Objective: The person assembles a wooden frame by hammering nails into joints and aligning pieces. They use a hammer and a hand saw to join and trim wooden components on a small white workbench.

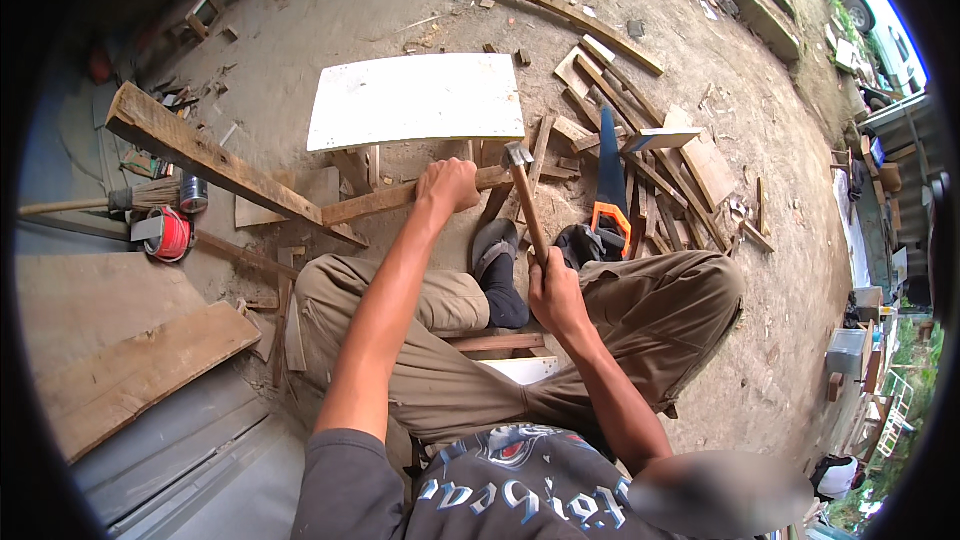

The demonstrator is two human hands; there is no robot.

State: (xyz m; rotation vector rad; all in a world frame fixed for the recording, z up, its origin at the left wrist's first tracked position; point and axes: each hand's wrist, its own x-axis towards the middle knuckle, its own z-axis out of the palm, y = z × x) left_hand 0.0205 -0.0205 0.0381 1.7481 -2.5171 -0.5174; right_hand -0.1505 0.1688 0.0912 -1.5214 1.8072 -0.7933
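Observation:
My left hand [447,186] is closed on a short wooden strip [370,204], just in front of a small white-topped stool or bench [416,100]. In my right hand [557,292] is a hammer [531,208], gripped near the end of its wooden handle. The metal hammer head is up, beside the strip's right end; whether they touch I cannot tell. Any nail there is too small to make out. A handsaw [611,165] with an orange and black handle lies right of the hammer, beside my shoe.
A long thick plank [205,152] slants in from the left. Scrap wood [690,165] is piled at the right. A red reel [170,235], a can [194,194] and a broom [140,196] are at the left, above a wide board [150,370]. A long beam [540,5] lies farther off.

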